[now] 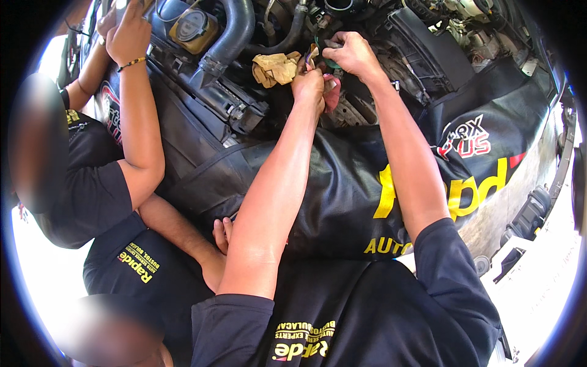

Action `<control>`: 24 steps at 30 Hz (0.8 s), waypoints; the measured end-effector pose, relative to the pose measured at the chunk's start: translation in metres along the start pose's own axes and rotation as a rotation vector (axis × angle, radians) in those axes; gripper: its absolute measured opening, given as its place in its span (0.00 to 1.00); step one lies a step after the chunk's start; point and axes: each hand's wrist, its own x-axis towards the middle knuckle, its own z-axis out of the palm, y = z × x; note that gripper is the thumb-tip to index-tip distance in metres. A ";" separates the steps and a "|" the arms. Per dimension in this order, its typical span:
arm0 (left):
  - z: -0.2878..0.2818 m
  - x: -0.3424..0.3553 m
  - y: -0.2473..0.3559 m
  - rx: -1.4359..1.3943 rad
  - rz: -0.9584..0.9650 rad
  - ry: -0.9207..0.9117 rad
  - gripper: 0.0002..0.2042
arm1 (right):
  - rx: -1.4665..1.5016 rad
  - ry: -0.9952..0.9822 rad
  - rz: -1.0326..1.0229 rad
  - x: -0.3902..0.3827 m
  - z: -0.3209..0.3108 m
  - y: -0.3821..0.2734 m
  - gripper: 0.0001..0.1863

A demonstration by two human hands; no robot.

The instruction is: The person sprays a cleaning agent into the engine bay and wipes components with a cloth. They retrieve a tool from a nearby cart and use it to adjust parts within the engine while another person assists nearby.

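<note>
Over the engine bay, my left hand point(309, 85) is closed around a crumpled bundle. A wrinkled tan-brown piece point(275, 69), like paper or cloth, sticks out on its left, and a reddish-pink cloth piece point(331, 93) hangs on its right. Close by on the right, my right hand point(354, 56) pinches with bent fingers at a small dark green piece point(331, 63), whose kind I cannot make out. Both hands nearly meet between the thick black hose and the black plastic housing. What lies directly under my fingers is hidden.
A black fender cover point(342, 177) drapes over the car's front edge. A thick coolant hose point(235, 30), a capped reservoir point(194, 27) and a black housing point(428, 52) surround my hands. At left, a co-worker's raised arm point(143, 116) reaches over the bay; another co-worker's hand point(222, 233) is beside my left forearm.
</note>
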 end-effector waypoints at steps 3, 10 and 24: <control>0.005 -0.001 0.000 0.005 -0.012 0.006 0.19 | 0.023 0.139 -0.041 0.008 0.008 0.011 0.29; -0.002 0.007 -0.003 -0.043 -0.073 -0.041 0.17 | 0.290 0.109 -0.132 0.009 -0.017 0.018 0.25; 0.003 -0.003 -0.001 0.016 0.072 -0.062 0.16 | -0.143 0.257 -0.107 -0.007 0.020 -0.004 0.19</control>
